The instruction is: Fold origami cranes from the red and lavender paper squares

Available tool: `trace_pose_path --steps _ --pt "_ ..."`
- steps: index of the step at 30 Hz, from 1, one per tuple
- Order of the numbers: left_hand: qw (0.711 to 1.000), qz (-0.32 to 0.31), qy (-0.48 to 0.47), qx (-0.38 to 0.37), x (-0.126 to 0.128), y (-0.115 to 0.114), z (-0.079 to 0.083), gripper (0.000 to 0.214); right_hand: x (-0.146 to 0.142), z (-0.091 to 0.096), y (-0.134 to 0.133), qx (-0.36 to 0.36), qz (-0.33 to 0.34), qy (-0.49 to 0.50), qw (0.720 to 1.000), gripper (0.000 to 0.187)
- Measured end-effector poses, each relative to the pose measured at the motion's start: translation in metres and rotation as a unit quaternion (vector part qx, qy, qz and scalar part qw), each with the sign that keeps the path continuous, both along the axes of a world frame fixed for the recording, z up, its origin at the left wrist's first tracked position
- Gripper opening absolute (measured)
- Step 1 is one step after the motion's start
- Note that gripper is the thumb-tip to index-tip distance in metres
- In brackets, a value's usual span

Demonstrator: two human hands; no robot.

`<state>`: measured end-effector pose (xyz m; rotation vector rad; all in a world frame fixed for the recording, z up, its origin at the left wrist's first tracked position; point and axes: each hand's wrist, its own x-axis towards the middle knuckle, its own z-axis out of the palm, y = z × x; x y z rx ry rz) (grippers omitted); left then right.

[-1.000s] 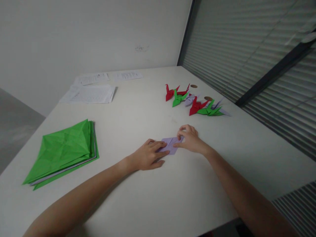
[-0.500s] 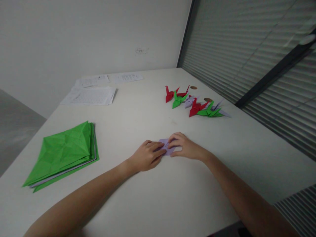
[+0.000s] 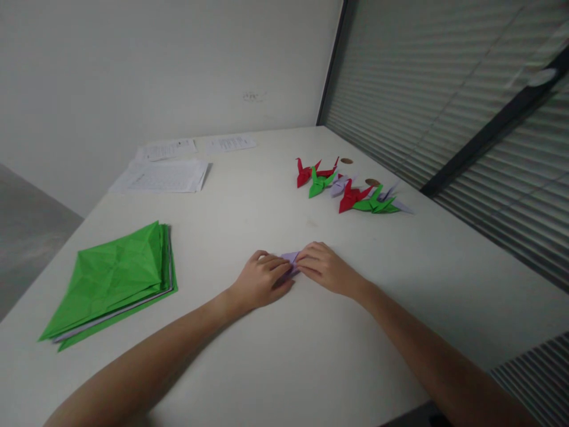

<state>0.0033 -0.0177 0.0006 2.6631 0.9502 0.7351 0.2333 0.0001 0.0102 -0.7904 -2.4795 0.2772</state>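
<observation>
A small folded piece of purple origami paper (image 3: 290,257) lies on the white table between my two hands, mostly covered by fingers. My left hand (image 3: 264,279) presses on its left part, fingers close together and thumb nearer me. From the other side my right hand (image 3: 323,267) has its fingertips drawn together on the paper's right part. Both sets of fingertips nearly meet over the paper, and the exact fold beneath them is hidden.
A stack of creased green paper (image 3: 111,273) with a purple layer sits at the left. Several red, green and purple paper cranes (image 3: 351,196) stand at the back right, near two round table holes (image 3: 347,161). Printed sheets (image 3: 164,176) lie at the back left. Window blinds (image 3: 427,89) border the right side.
My right hand has moved left and closed its fingers over the paper's right part. Less of the purple paper shows now. The left hand has stayed nearly in place.
</observation>
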Motion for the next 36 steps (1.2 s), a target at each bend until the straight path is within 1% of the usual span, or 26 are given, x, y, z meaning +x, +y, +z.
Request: trace_pose_path --steps 1,2,3,4,5,7,8,9,10,11,12,16,18,20,22,25,27,28,29,30,32,34,35,36 --pt "0.999 0.002 -0.026 -0.048 0.0 0.001 0.005 0.034 0.0 0.002 0.0 -0.003 -0.006 0.019 1.0 0.02" --pt "0.991 0.009 -0.066 -0.12 -0.001 0.003 0.01 0.039 0.0 0.004 -0.001 -0.013 -0.013 0.042 0.999 0.021" --pt "0.97 0.011 -0.123 -0.209 -0.002 0.004 0.016 0.042 0.001 0.006 -0.001 -0.031 -0.024 0.067 0.997 0.022" --pt "0.935 0.009 -0.184 -0.303 -0.002 0.006 0.021 0.047 0.001 0.008 -0.002 -0.057 -0.04 0.092 0.993 0.023" --pt "0.891 -0.013 -0.23 -0.391 -0.003 0.007 0.024 0.053 0.001 0.009 -0.002 -0.088 -0.062 0.116 0.987 0.023" --pt "0.78 -0.051 -0.328 -0.53 -0.002 0.008 0.028 0.067 0.001 0.01 -0.001 -0.159 -0.111 0.158 0.968 0.023" --pt "0.73 -0.066 -0.361 -0.577 -0.002 0.009 0.028 0.071 0.0 0.009 -0.001 -0.195 -0.135 0.175 0.956 0.024" --pt "0.69 -0.071 -0.388 -0.606 -0.001 0.008 0.027 0.074 0.0 0.007 0.0 -0.228 -0.154 0.193 0.942 0.025" --pt "0.666 -0.069 -0.407 -0.622 0.0 0.008 0.025 0.074 -0.001 0.006 0.002 -0.254 -0.169 0.211 0.929 0.026" --pt "0.652 -0.057 -0.422 -0.627 0.002 0.007 0.023 0.073 -0.001 0.003 0.003 -0.275 -0.178 0.227 0.917 0.027" --pt "0.647 -0.04 -0.431 -0.628 0.003 0.006 0.021 0.07 -0.002 0.002 0.004 -0.292 -0.184 0.242 0.907 0.027" --pt "0.653 0.027 -0.429 -0.623 0.01 0.004 0.017 0.06 -0.008 -0.001 0.003 -0.341 -0.177 0.284 0.879 0.027" --pt "0.658 0.051 -0.434 -0.614 0.012 0.004 0.015 0.064 -0.011 0.0 -0.001 -0.375 -0.16 0.298 0.863 0.026" --pt "0.656 0.074 -0.445 -0.605 0.012 0.004 0.013 0.074 -0.013 0.002 -0.006 -0.423 -0.133 0.306 0.842 0.03" --pt "0.648 0.088 -0.455 -0.605 0.012 0.005 0.013 0.082 -0.015 0.003 -0.009 -0.476 -0.099 0.316 0.815 0.043" --pt "0.635 0.098 -0.471 -0.604 0.011 0.006 0.014 0.083 -0.017 0.002 -0.012 -0.525 -0.065 0.342 0.777 0.073" --pt "0.636 0.113 -0.493 -0.583 0.011 0.007 0.013 0.075 -0.02 0.0 -0.013 -0.536 -0.066 0.351 0.765 0.093" --pt "0.644 0.125 -0.501 -0.565 0.011 0.008 0.012 0.07 -0.022 -0.001 -0.013 -0.537 -0.074 0.35 0.764 0.103" --pt "0.659 0.137 -0.504 -0.541 0.011 0.008 0.01 0.066 -0.023 -0.002 -0.014 -0.536 -0.085 0.345 0.766 0.11" --pt "0.68 0.151 -0.502 -0.513 0.01 0.009 0.008 0.064 -0.024 -0.002 -0.015 -0.531 -0.098 0.34 0.77 0.116" --pt "0.744 0.165 -0.458 -0.459 0.008 0.011 0.002 0.064 -0.026 -0.003 -0.017 -0.521 -0.12 0.319 0.782 0.119" --pt "0.817 0.167 -0.381 -0.398 0.005 0.013 -0.002 0.064 -0.025 -0.004 -0.018 -0.519 -0.125 0.283 0.797 0.113" --pt "0.851 0.162 -0.339 -0.368 0.003 0.014 -0.004 0.064 -0.024 -0.004 -0.019 -0.513 -0.128 0.255 0.81 0.107" --pt "0.879 0.156 -0.298 -0.339 0.001 0.015 -0.005 0.064 -0.022 -0.003 -0.02 -0.495 -0.132 0.22 0.83 0.101"
